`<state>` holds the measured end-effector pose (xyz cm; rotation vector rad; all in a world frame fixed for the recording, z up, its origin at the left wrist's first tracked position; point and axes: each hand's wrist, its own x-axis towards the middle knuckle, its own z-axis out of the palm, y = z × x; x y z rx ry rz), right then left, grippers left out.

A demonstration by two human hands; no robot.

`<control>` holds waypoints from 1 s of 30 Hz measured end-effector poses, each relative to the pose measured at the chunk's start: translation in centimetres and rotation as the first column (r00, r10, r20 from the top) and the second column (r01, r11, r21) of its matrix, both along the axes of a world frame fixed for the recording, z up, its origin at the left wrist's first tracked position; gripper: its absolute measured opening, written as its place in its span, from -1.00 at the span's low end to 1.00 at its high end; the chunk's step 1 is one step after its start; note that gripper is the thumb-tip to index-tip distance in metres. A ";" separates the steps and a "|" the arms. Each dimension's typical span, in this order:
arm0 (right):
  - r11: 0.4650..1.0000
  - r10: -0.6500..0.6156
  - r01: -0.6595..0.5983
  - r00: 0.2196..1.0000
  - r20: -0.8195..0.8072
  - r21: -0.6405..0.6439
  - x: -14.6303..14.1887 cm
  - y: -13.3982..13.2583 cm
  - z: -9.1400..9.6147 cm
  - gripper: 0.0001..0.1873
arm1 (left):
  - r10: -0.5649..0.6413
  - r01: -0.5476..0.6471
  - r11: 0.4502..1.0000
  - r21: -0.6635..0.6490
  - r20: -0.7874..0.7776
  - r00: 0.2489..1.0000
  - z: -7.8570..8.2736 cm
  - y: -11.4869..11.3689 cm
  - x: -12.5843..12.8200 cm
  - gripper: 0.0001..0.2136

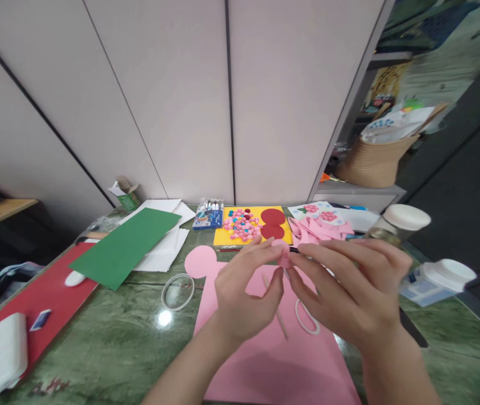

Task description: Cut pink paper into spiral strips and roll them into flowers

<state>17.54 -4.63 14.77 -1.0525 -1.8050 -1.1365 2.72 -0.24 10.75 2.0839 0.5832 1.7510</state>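
Observation:
My left hand (pixel 248 287) pinches a small curled piece of pink paper (pixel 282 247) between thumb and fingertips. From the other side, the fingers of my right hand (pixel 345 281) are closed on the same piece. A short dark strip shows by the right fingertips; I cannot make out what it is. Below both hands lies a large pink sheet (pixel 273 365). On it rest a thin wooden stick (pixel 281 320) and a white loop (pixel 307 318) like a scissor handle, partly hidden by my right hand. A pink paper circle (pixel 200 261) overlaps the sheet's far left corner.
Behind my hands, a yellow sheet (pixel 218 237) carries pink and blue pompoms (pixel 242 225) and red circles (pixel 272 216). Pink scraps (pixel 319 229) lie beside it. Left are a white ring (pixel 178 292), green sheet (pixel 125 244) and marker box (pixel 208 216). White-lidded jars (pixel 438 281) stand right.

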 end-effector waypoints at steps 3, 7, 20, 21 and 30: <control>1.000 0.000 0.000 1.000 0.005 -0.008 0.0 -0.1 0.0 -0.77 | 0.072 -0.065 0.987 0.145 -0.045 0.996 0.1 0.2 -0.1 -0.53; 1.000 -0.005 0.005 1.000 0.001 -0.018 0.0 -0.2 0.0 -0.77 | 0.125 -0.103 0.968 0.229 -0.081 0.989 0.2 0.3 -0.2 -0.51; 0.983 0.064 -0.084 0.990 -0.125 -0.164 0.5 -0.5 0.2 -0.80 | 0.030 -0.015 0.984 0.176 -0.083 0.996 0.7 0.1 -0.3 -0.53; 0.979 0.077 -0.103 0.986 -0.150 -0.175 0.5 -0.5 0.3 -0.81 | 0.016 -0.002 0.984 0.176 -0.075 0.997 0.7 0.1 -0.3 -0.53; 0.946 0.194 -0.250 0.947 -0.257 -0.206 0.4 -0.6 0.4 -0.88 | -0.059 0.052 0.977 0.209 0.024 0.998 0.3 0.1 -0.2 -0.46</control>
